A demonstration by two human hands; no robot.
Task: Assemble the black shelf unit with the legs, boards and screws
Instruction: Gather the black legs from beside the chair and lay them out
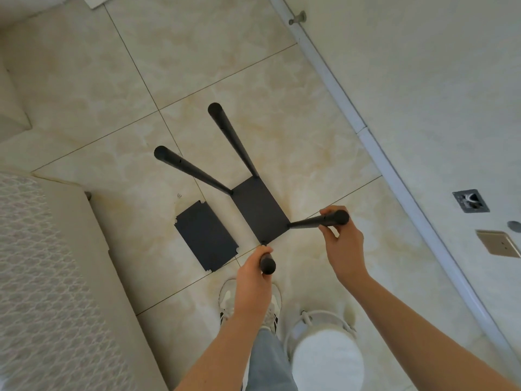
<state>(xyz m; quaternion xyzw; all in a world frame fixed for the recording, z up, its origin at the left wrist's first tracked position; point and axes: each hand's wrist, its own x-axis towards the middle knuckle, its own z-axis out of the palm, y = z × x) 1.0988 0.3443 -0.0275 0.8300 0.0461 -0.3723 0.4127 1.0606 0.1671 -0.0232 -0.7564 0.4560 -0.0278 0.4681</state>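
1. Stands over the partly built black shelf unit (270, 221) on the tiled floor (197, 66), with the view straight down along the legs.
2. Grips the top end of the near leg (267, 265) with the left hand (252, 277), fingers curled tightly round the tube.
3. Holds the right-side leg (315, 221) just below its top end with the right hand (342, 244), thumb on the far side of the tube and fingers closed against the near side.
4. Leaves the far leg (231, 136) and the left-side leg (191, 170) untouched. Both rise free from the far corners of the mounted board (253, 204).
5. Keeps the mounted board low, at or close to floor level, with one leg at each of its four corners. Cannot tell whether screws are fitted at the joints.
6. Has the loose board (207, 235) flat on the tile just beside the mounted board, on its left, apart from it, with notched corners visible.
7. Places the left shoe (228, 300) under the left wrist and the right shoe (321, 320) near it, both on the tile below the unit.
8. Shows a quilted cover (42, 277) along the left edge of the view.
9. Shows a white baseboard (338, 88) running diagonally on the right, a door stop (297, 19) above it, and an open wall box (470, 201) with a gold switch plate (499, 244) below it on the wall.
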